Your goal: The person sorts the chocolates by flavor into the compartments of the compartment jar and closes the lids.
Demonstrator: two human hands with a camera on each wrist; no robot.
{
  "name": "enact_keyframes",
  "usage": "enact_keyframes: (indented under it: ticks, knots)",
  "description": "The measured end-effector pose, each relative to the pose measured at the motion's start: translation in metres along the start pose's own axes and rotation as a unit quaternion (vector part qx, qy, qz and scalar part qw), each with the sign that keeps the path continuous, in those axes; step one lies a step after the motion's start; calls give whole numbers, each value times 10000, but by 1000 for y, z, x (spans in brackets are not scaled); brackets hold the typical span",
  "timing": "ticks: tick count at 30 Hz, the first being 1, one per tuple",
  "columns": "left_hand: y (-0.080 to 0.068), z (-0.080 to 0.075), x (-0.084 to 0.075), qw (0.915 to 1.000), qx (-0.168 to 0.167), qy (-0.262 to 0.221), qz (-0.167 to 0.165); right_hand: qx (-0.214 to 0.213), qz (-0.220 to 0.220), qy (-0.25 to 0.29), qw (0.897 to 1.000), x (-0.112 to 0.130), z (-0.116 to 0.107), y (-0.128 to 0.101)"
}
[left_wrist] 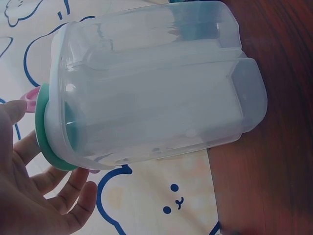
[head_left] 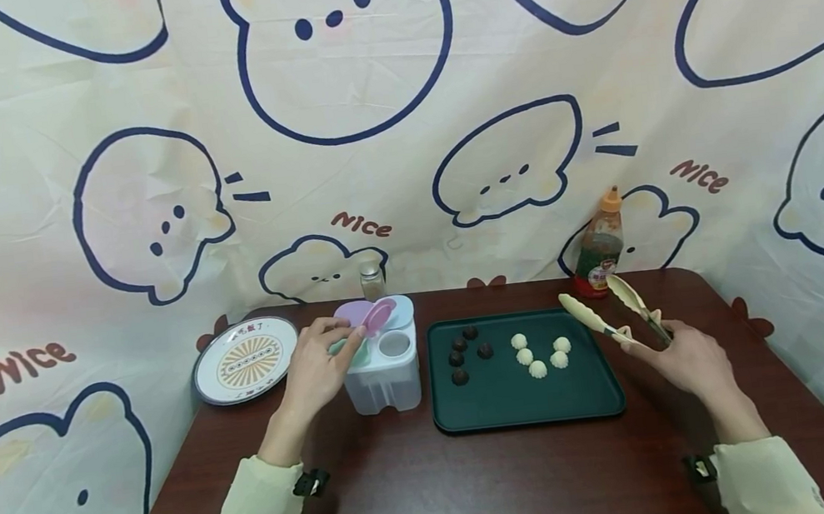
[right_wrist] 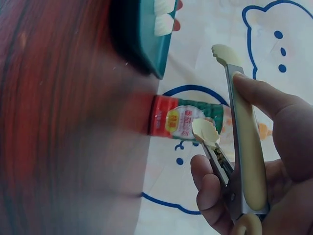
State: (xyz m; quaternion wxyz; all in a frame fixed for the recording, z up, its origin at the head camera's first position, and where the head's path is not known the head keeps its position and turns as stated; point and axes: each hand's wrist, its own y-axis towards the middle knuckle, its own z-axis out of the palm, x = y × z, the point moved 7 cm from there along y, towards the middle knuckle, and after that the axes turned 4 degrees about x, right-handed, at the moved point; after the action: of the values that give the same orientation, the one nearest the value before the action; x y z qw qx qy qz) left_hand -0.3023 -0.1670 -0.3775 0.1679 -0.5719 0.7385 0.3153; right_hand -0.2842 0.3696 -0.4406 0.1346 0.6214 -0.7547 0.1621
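Note:
Over a clear multi-compartment container, my left hand pinches a pink lid between thumb and fingertips. The lid is tilted above the box, and a round opening shows at the front right. Green, purple and blue lids sit on the other compartments. My right hand grips cream-tipped tongs, whose arms are spread with nothing between them. The tongs are just past the right edge of a dark green tray, which bears small dark swirled pieces and white ones.
A white patterned plate lies left of the container. Behind it stands a small shaker jar. A red-and-green labelled squeeze bottle stands at the back right, beyond the tongs. A printed cloth hangs along the table's back edge.

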Motion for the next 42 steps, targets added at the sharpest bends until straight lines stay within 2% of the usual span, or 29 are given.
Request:
enact_keyframes:
  ticks: [8, 27, 42]
  knots:
    - [0, 0, 0, 10000, -70, 24, 53, -190, -388, -7, 9991, 20, 1, -1]
    - [0, 1, 1, 10000, -43, -18, 29, -163, -1210, 2, 9925, 68, 13, -8]
    - [1, 2, 2, 9999, -23, -122, 40, 165, -1472, -106, 9889, 89, 39, -7]
